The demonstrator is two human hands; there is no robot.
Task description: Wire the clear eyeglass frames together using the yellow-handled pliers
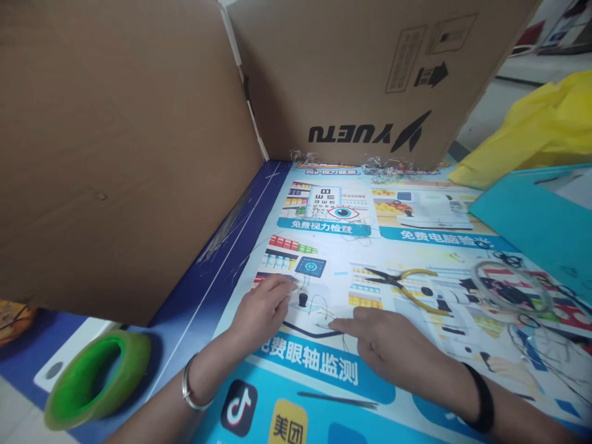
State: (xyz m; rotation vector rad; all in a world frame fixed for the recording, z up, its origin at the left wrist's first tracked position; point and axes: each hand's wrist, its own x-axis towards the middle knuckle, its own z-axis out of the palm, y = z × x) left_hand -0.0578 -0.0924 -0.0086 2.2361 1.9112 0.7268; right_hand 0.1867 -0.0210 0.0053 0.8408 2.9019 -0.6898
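My left hand (263,308) is closed, thumb and index fingertips together at a thin silvery wire (303,280). Just to its right, a bent loop of similar wire (319,305) lies low over the printed sheet (324,246). At the lower end of that loop is my right hand (379,336), its index finger stretched forward and the other fingers curled; the wire meets its fingertips. The exact pinch is too fine to see well. Pliers with yellow handles (407,285) lie with jaws apart beyond my right hand.
Cardboard panels (115,154) stand at the left and back. A roll of green-cored tape (99,379) is at lower left. Dark thin sticks (337,401) lie in front. Wire scraps (383,169), a wire coil (513,287), a yellow bag (536,129) and a turquoise bag (531,209) lie around.
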